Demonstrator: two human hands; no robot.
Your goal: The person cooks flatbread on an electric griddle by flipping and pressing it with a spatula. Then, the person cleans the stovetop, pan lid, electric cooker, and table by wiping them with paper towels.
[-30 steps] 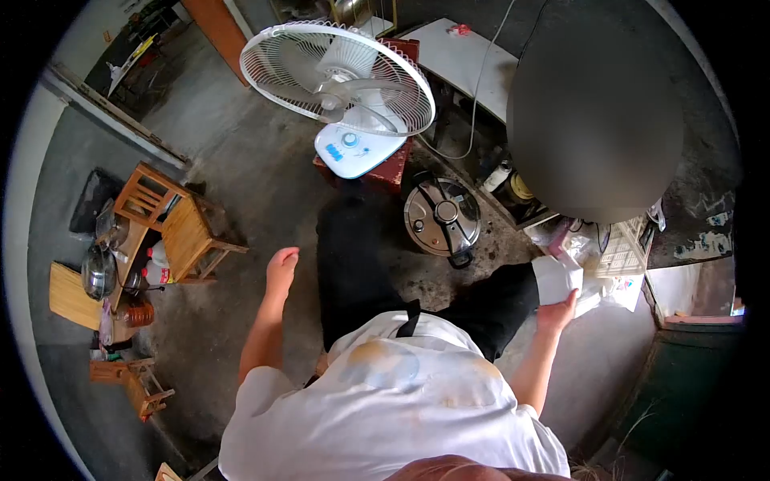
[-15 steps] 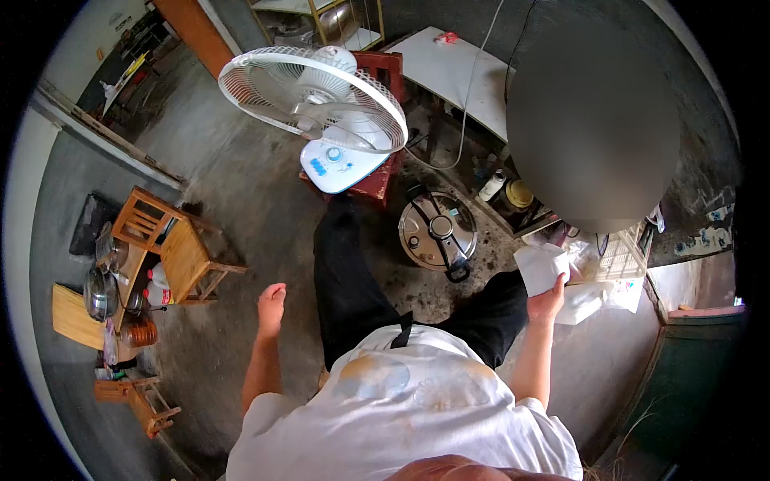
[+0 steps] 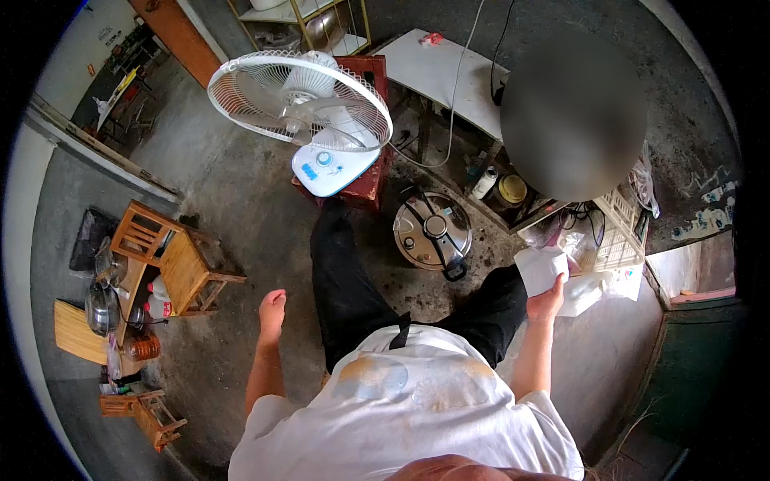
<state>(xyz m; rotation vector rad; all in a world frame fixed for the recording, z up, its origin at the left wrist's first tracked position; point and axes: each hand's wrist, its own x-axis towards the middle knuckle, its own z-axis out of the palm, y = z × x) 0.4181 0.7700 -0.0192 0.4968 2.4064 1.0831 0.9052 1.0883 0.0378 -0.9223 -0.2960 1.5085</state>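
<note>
My right hand [image 3: 546, 300] grips a white, flat, paper-like piece [image 3: 539, 270] above my right knee, beside some plastic bags [image 3: 584, 298]. Over the floor to the left of my legs hangs my left hand [image 3: 273, 311]; its fingers look curled, but whether they hold anything is too small to tell. A steel pressure cooker [image 3: 431, 232] with a closed lid and black handles stands on the floor in front of my legs. Beyond my left foot a white fan [image 3: 333, 167] rests on a dark red chair [image 3: 367, 186].
Wooden chair [image 3: 189, 271] and small stool [image 3: 156, 418] stand at the left, near a glass lid [image 3: 102, 309] and bottles. A white-topped table [image 3: 449, 72] and a plastic basket [image 3: 622, 236] are at the right. A cable [image 3: 453, 120] hangs beside the fan.
The view has shifted, so the fan and cooker appear further left and lower. My right hand has brought the white piece slightly inward. The fingers of my left hand look more curled than at first.
</note>
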